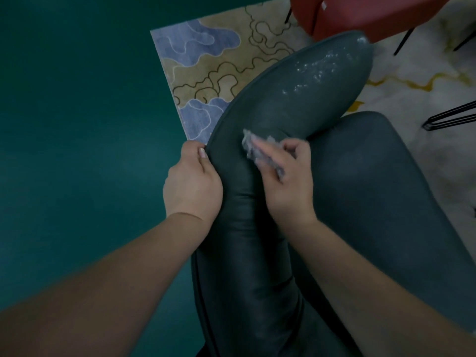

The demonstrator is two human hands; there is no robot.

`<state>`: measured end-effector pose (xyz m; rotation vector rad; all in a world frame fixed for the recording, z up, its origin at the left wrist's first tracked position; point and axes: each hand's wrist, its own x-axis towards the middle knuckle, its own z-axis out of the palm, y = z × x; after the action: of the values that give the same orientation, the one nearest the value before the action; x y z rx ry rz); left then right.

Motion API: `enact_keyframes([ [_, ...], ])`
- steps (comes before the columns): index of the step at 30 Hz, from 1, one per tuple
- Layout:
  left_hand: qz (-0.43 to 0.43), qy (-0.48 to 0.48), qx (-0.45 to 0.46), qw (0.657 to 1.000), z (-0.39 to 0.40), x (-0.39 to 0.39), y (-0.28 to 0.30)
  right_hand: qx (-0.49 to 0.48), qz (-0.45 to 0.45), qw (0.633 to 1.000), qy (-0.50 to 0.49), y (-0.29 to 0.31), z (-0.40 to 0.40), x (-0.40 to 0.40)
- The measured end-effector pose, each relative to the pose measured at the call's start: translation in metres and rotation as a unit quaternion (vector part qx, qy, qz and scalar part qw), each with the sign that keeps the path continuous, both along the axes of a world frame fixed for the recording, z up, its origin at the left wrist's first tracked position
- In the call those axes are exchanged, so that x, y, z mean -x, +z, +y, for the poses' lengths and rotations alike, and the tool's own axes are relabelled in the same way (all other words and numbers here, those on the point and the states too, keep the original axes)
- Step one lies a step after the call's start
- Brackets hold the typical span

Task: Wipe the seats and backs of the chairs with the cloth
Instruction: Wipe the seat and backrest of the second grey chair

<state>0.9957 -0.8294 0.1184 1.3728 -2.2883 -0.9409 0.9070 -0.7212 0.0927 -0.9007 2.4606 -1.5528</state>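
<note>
Nearest the camera, two bare forearms were seen reaching forward over a dark teal-grey padded chair with a smooth leather-like cover (257,253). The curved top edge of the chair's backrest (304,94) was gripped by the left hand (193,184), its fingers curled behind the piped rim and the thumb laid along the front. Just to the right, a small crumpled grey cloth (260,148) was pressed against the backrest by the right hand (288,181); the cloth was pinched between the thumb and the extended fingers, and its outline was blurred. The chair's seat (373,189) was seen to the right of that hand, below the backrest.

Further along the backrest, toward its far end, a patch of pale wet or foamy specks (319,70) was visible on the cover.

Beyond the chair, a rug patterned in blue and tan with dark wavy lines (206,60) was laid on a plain teal floor (77,124). At the top, part of a red chair with thin black legs (360,11) was seen, and black wire legs (448,119) stood at the right on a white surface veined with gold (412,81).
</note>
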Motion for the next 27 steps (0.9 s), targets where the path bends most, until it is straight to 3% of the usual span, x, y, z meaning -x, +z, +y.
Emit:
enact_keyframes([
  [3, 0.005, 0.002, -0.001, 1.000, 0.000, 0.000, 0.000, 0.015, 0.003, 1.000, 0.022, -0.007, 0.028, -0.028],
  [7, -0.001, 0.005, 0.001, 1.000, -0.001, 0.001, -0.001, -0.006, 0.029, 1.000, 0.002, -0.005, 0.008, 0.004],
  [11, 0.000, 0.006, 0.004, 1.000, -0.003, 0.001, 0.000, 0.026, -0.056, 0.997, -0.056, -0.001, -0.001, 0.012],
  [16, -0.003, 0.012, 0.004, 1.000, -0.001, 0.001, -0.001, 0.018, -0.079, 0.996, -0.035, -0.004, 0.035, -0.026],
  [19, -0.021, 0.000, 0.019, 1.000, 0.001, 0.000, 0.001, 0.000, -0.070, 0.997, -0.026, 0.003, 0.019, -0.009],
  [24, -0.075, -0.044, 0.023, 0.996, -0.006, 0.007, 0.007, 0.068, -0.167, 0.976, -0.123, 0.015, -0.009, 0.038],
  [27, -0.106, -0.097, 0.030, 0.989, -0.023, 0.026, 0.014, 0.069, -0.175, 0.977, -0.103, 0.014, -0.002, 0.042],
])
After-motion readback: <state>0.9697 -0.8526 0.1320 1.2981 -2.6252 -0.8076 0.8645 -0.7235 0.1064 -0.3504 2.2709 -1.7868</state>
